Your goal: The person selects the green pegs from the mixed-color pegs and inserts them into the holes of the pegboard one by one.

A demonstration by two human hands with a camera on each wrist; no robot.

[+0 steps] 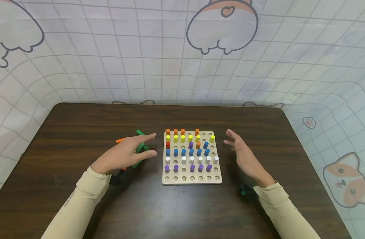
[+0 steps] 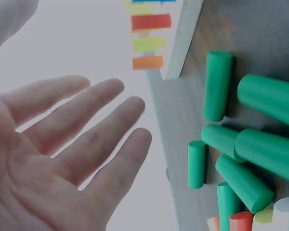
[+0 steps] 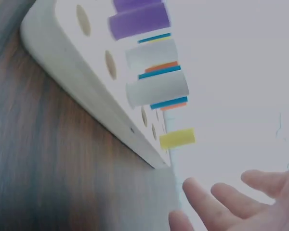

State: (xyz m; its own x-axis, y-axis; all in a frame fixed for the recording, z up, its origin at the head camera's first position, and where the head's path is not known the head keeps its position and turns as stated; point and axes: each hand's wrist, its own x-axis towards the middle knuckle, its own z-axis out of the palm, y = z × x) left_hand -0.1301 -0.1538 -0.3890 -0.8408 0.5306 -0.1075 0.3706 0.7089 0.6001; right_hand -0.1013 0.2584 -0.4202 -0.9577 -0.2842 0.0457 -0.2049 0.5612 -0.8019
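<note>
A wooden pegboard (image 1: 192,182) lies on the table between my two hands, holding upright pegs. Orange pegs (image 1: 175,131) line its back row, followed by yellow pegs (image 1: 183,138), a mixed row with a red peg (image 1: 167,145), then blue, white and purple pegs (image 1: 192,168). Bare holes run along the front row. My left hand (image 1: 124,155) hovers left of the board, fingers extended, above loose green pegs (image 2: 218,86); it holds nothing. Right of the board, my right hand (image 1: 247,157) is raised with relaxed fingers, apart from it, and holds nothing.
Loose red (image 2: 241,222), white (image 2: 282,219) and orange pegs (image 1: 120,140) lie among the green ones, partly hidden under the left hand. The dark wooden table (image 1: 182,212) meets a white gridded cloth backdrop (image 1: 140,73) behind and at the sides.
</note>
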